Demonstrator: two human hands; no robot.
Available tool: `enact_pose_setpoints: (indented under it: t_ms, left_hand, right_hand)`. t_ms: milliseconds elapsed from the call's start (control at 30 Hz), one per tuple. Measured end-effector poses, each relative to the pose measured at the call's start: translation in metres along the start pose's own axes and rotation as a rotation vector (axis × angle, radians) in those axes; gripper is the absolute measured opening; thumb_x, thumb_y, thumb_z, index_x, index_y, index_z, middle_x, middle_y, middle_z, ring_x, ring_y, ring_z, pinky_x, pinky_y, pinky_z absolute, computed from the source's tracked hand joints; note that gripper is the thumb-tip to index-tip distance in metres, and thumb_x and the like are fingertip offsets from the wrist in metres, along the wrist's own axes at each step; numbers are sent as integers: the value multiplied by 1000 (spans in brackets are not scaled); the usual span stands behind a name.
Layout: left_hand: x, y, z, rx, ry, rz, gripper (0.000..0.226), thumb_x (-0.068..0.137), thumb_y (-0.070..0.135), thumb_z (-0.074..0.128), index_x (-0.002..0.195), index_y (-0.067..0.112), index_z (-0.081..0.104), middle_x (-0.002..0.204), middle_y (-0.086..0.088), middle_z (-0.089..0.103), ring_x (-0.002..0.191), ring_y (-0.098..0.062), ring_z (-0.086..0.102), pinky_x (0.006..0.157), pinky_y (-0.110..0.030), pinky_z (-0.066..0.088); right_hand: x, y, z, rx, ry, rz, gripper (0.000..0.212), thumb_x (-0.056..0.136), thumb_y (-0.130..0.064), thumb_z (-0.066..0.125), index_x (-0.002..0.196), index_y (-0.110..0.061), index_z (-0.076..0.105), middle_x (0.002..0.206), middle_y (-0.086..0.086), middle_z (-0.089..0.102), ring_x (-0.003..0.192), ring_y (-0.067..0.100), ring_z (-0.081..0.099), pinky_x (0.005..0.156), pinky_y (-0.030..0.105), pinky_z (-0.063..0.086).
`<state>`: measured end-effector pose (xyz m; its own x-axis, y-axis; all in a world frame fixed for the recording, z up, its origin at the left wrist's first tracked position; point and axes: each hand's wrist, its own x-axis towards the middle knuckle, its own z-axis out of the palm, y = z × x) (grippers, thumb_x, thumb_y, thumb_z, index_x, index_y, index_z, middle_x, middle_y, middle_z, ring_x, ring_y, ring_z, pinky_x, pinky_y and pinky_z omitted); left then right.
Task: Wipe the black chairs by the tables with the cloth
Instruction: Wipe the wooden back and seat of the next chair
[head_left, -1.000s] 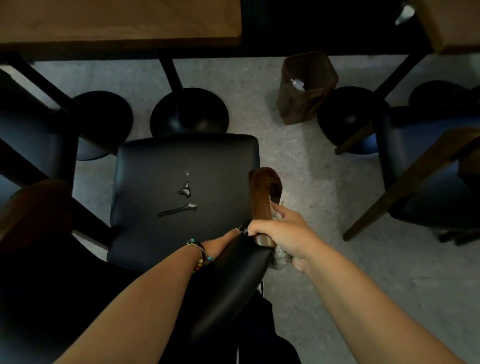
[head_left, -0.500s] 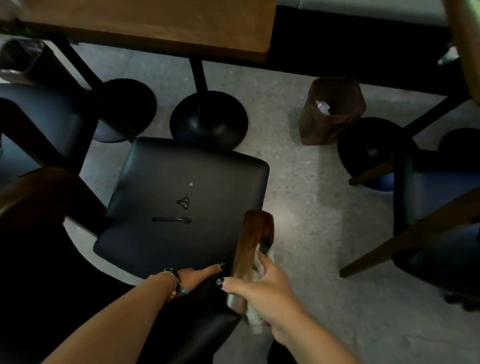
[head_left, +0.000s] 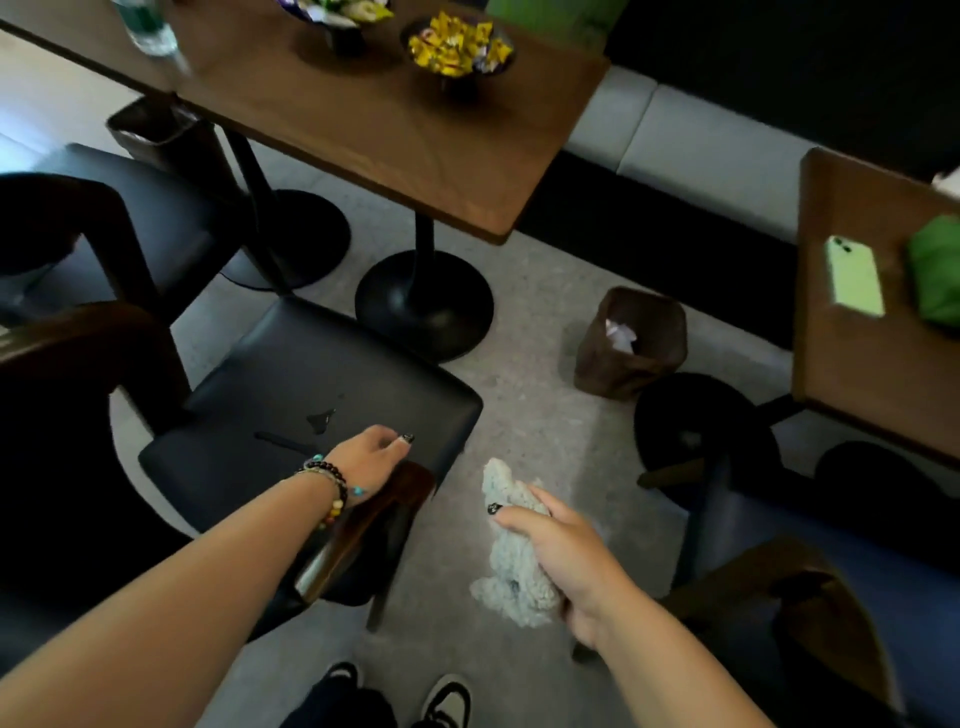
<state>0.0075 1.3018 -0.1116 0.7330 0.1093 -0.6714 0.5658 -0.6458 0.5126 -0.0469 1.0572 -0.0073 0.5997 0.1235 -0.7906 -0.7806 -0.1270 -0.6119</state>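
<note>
- Left hand (head_left: 371, 457) resting on chair (head_left: 311, 395) armrest, fingers loosely curled.
- Right hand (head_left: 566, 551) gripping cloth (head_left: 511, 587), off the chair.
- Seat tears visible; wiping progress unclear; neighbouring chairs probably left.

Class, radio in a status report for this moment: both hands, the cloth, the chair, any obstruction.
Left hand rests on chair armrest. Right hand grips cloth, held off the chair above the floor. Waste bin stands nearby, not obstructing.
</note>
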Motion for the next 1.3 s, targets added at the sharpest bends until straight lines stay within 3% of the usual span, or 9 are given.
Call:
enact_pose_setpoints:
  t_ms: [100, 233, 367, 633, 833, 967, 1100, 1233, 1300]
  left_hand:
    - [0, 27, 4, -44, 4, 24, 52, 98, 48, 42, 140, 18, 42, 138, -7, 53, 123, -23, 51, 104, -32, 37]
    - [10, 38, 6, -113, 12, 11, 54, 98, 51, 39, 142, 21, 39, 139, -3, 51, 125, -21, 50, 102, -30, 35]
    - [36, 36, 1, -198, 48, -36, 53, 99, 48, 39, 144, 19, 37, 139, -4, 51, 125, -21, 49, 101, -29, 35]
    - [109, 37, -36, -369, 156, -172, 56, 100, 43, 39, 148, 17, 29, 146, -5, 45, 131, -21, 46, 110, -36, 36]
    - [138, 50, -62, -472, 287, -274, 55, 99, 42, 43, 148, 19, 31, 145, -5, 46, 130, -21, 46, 109, -36, 37]
    - [148, 44, -65, -596, 355, -382, 56, 99, 44, 43, 148, 21, 29, 147, -3, 43, 128, -19, 47, 107, -37, 40]
    - [154, 38, -55, -741, 441, -534, 57, 98, 42, 46, 148, 21, 28, 147, -2, 42, 122, -16, 51, 98, -32, 45]
    - [147, 47, -40, -862, 578, -646, 56, 98, 42, 45, 147, 22, 29, 147, -1, 42, 91, 1, 52, 71, -18, 41]
    - [141, 56, -28, -904, 659, -689, 57, 97, 43, 46, 147, 23, 29, 147, -2, 42, 109, -8, 55, 84, -22, 44]
  right_hand:
    - [10, -24, -11, -32, 6, -23, 26, 87, -25, 68, 72, -47, 70, 83, -8, 76, 80, 15, 73, 72, 35, 60]
    - [47, -49, -18, -77, 27, -49, 27, 92, -21, 61, 80, -44, 67, 90, 1, 76, 81, 24, 73, 66, 37, 59]
    - [96, -69, -12, -204, 3, -33, 27, 91, -16, 58, 90, -41, 67, 99, 6, 74, 90, 28, 71, 84, 50, 57]
    - [216, -141, 27, -378, -114, 6, 30, 88, -15, 59, 110, -33, 69, 102, 6, 73, 91, 24, 70, 82, 40, 58]
    - [276, -201, 64, -537, -210, -57, 25, 88, -19, 59, 99, -40, 68, 98, 0, 72, 89, 19, 69, 80, 36, 58]
    - [306, -218, 86, -688, -288, -110, 28, 89, -19, 58, 109, -37, 67, 106, 0, 69, 99, 21, 65, 92, 42, 54]
    - [332, -222, 98, -801, -373, -171, 30, 87, -16, 58, 76, -42, 67, 97, -5, 69, 93, 18, 65, 89, 40, 53]
    - [349, -223, 103, -876, -454, -209, 25, 89, -15, 56, 83, -37, 66, 95, -7, 67, 90, 15, 63, 85, 36, 52]
    - [351, -223, 106, -922, -523, -250, 20, 89, -14, 54, 92, -28, 68, 92, -10, 65, 85, 12, 61, 74, 29, 50]
